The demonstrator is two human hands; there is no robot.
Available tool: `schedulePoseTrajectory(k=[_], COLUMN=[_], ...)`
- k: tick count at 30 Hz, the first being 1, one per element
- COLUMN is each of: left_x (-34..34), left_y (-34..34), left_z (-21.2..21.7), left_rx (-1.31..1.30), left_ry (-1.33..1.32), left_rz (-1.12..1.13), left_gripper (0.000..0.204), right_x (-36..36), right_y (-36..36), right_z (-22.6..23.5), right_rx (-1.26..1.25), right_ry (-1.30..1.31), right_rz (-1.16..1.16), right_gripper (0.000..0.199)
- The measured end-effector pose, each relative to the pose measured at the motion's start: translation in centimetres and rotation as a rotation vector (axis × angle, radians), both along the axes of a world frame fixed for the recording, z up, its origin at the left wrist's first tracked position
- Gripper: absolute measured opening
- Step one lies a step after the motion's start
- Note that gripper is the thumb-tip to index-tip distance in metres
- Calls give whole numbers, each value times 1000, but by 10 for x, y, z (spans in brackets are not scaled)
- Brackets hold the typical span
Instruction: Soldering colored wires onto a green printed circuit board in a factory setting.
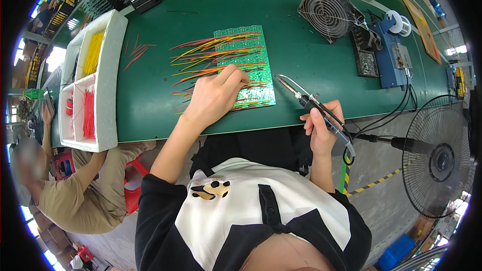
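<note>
A green circuit board panel [267, 90] lies on the green bench, with rows of red and yellow wires [196, 45] sticking out past its left side. My left hand [216, 93] rests over the lower part of the board, fingers pinched together among the wires; what the fingertips hold is too small to make out. In my right hand [321, 125] is a soldering iron [312, 104] with a thin curved tube along it. Its tip points up and left, just off the board's right edge. My right fingers are wrapped round the handle.
At left stands a white foam box [120, 30] with yellow and red wires in compartments. Several loose red wires [138, 52] lie beside it. A small square fan [329, 12], a blue soldering station [394, 52] and its cables are at right. Another person [80, 195] sits at left; a floor fan [439, 158] stands right.
</note>
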State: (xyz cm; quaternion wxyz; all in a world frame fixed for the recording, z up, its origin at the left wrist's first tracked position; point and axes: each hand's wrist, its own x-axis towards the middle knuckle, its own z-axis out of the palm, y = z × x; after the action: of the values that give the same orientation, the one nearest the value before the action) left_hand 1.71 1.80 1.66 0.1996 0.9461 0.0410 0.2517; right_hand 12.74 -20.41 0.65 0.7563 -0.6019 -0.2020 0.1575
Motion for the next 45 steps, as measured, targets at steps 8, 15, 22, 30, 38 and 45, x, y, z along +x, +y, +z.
schedulePoseTrajectory(k=[8,15,22,30,38,45], left_x=[1,-4,-14,-14,-1,6], left_y=[0,0,3,4,-3,-10], left_z=[1,4,7,15,27,30], left_rx=[-23,-32,-100,-324,-426,-389], left_ry=[126,30,-104,22,165,142], left_rz=[24,12,-12,13,113,109], left_gripper=[11,16,15,23,36,35], right_x=[1,0,-2,-5,-22,-25], right_y=[0,1,0,-3,2,4], right_z=[-2,-1,-2,-4,-4,-4], right_rx=[-3,8,18,127,175,100], right_ry=[2,13,13,8,-76,-57], right_rz=[-8,-20,-44,-48,53,114], right_gripper=[19,19,19,19,23,25])
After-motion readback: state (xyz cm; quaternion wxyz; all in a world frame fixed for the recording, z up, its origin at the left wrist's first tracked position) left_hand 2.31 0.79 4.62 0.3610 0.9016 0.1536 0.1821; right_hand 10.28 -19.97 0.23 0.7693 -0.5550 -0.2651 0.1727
